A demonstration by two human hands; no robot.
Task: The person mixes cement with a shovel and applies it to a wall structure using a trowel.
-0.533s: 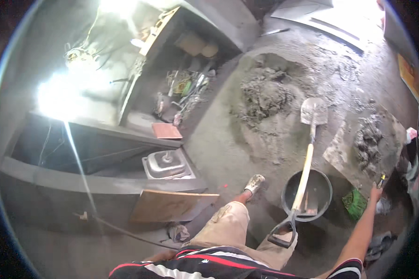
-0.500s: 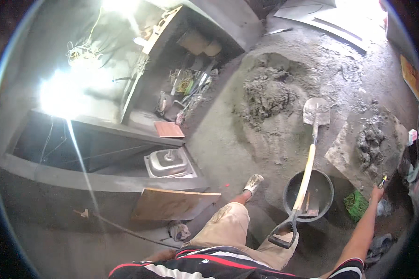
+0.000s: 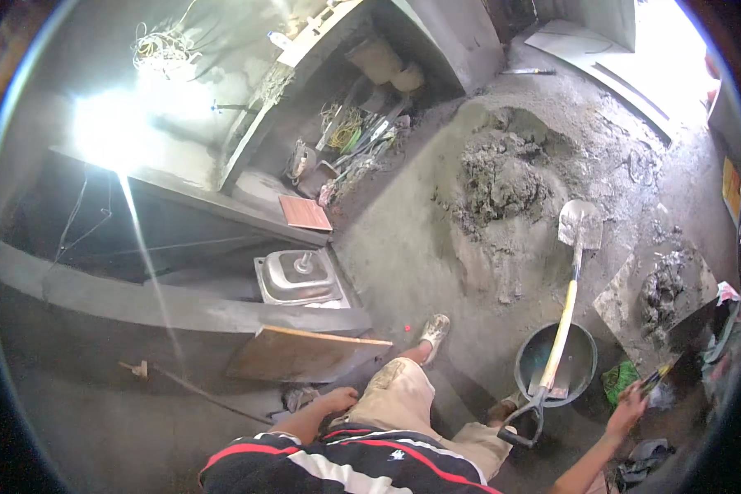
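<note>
My right hand (image 3: 626,409) is closed round a slim tool with a yellow and dark handle (image 3: 655,379); its exact kind is too small to make out. The tool is at the near edge of a square board (image 3: 616,290) that bears a heap of wet grey mortar (image 3: 663,292). Close by my right hand lies a green mesh bundle (image 3: 621,380). My left hand (image 3: 340,400) rests against my left thigh, with nothing visible in it; its fingers are too indistinct to read.
A shovel (image 3: 561,329) leans across a black bucket (image 3: 593,366) by my right leg. A larger mortar pile (image 3: 506,177) lies ahead on the floor. To the left are a metal sink (image 3: 300,276), a leaning wooden board (image 3: 305,356) and a concrete counter (image 3: 140,296). Cluttered tools (image 3: 362,136) fill a recess.
My right hand has drawn back toward me from the mortar board, still holding the tool. My left hand has come into fuller view at my thigh. The whole view has shifted slightly.
</note>
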